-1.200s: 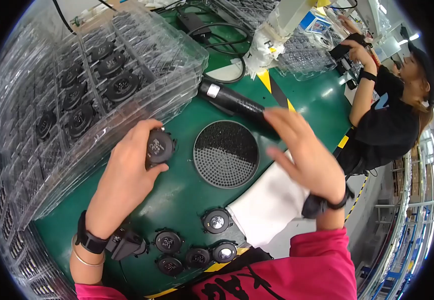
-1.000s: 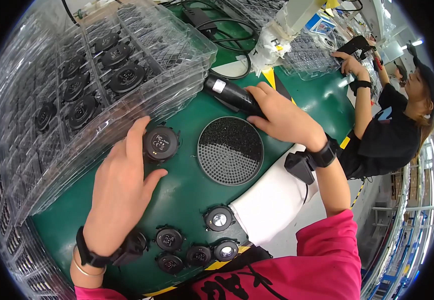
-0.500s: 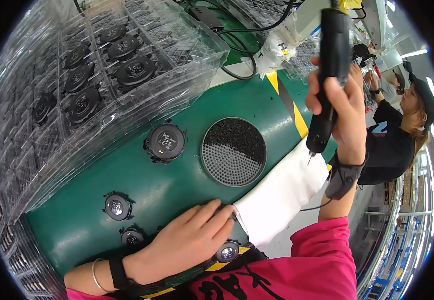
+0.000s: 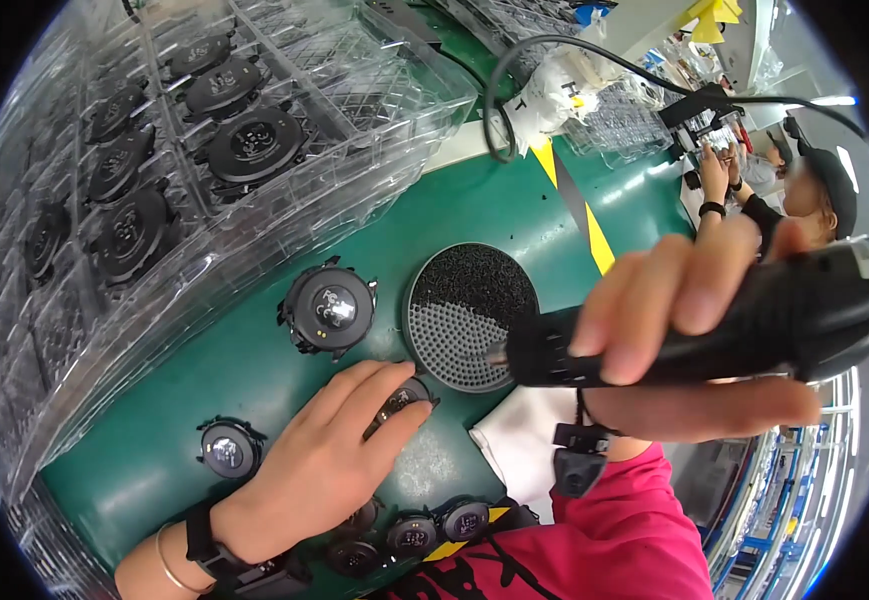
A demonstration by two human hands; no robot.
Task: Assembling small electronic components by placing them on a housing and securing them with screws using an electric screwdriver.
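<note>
My left hand (image 4: 319, 450) rests on the green table with thumb and fingers around a round black watch case (image 4: 391, 402). My right hand (image 4: 659, 290) is wrapped round a black electric screwdriver (image 4: 804, 325), held nearly level above the table. Its blurred tip points left over a round grey perforated screw dish (image 4: 452, 350), half covered with tiny black screws (image 4: 479, 275). A second black watch case (image 4: 329, 307) lies left of the dish, and another case (image 4: 231, 449) is left of my left hand. Several more cases (image 4: 412, 537) sit near the table's front edge.
Stacked clear plastic trays (image 4: 354, 130) holding black watch cases fill the left back. A white cloth (image 4: 524, 440) lies beneath the screwdriver. Yellow-black tape (image 4: 574, 205) crosses the green table, and a black cable (image 4: 594, 45) arches behind. A co-worker (image 4: 824, 195) is at the far right.
My right hand has swung the screwdriver from upright to nearly level, bringing its tip leftward to the screw dish. My left hand has shifted left, and the watch case in its fingers now shows.
</note>
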